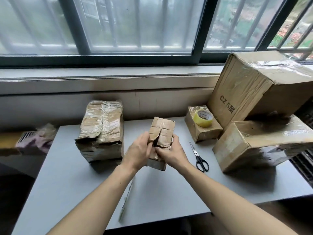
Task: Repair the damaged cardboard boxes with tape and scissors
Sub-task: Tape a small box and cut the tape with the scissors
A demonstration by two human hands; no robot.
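I have the small box [160, 138] standing on end in the middle of the grey table [71, 175], both hands brought together on it; my left hand [138, 150] curls round its left edge with the thumb on the torn flap, my right hand [169, 152] pinches the ragged lip of that flap from the right; the tear runs down the middle of the face turned toward me. The tape roll [203, 117] sits on another little box [202, 129] to the right, well apart from my hands, and the scissors [199, 157] lie flat on the table just right of my right wrist; so nothing is taped yet, and I judge I am only pressing the flaps closed. The risk, as I see it: the cardboard is soft and creased, so a hard squeeze could lengthen the split; letting go to fetch the tape may let the flaps spring open, or the upended box topple. A battered box [101, 131] stands to the left, two larger ones are stacked at the right; the lower stacked box [254, 145] is cut by the frame edge, the small box's far side and contents are hidden, and something blurred lies at the table's near edge that I cannot identify.
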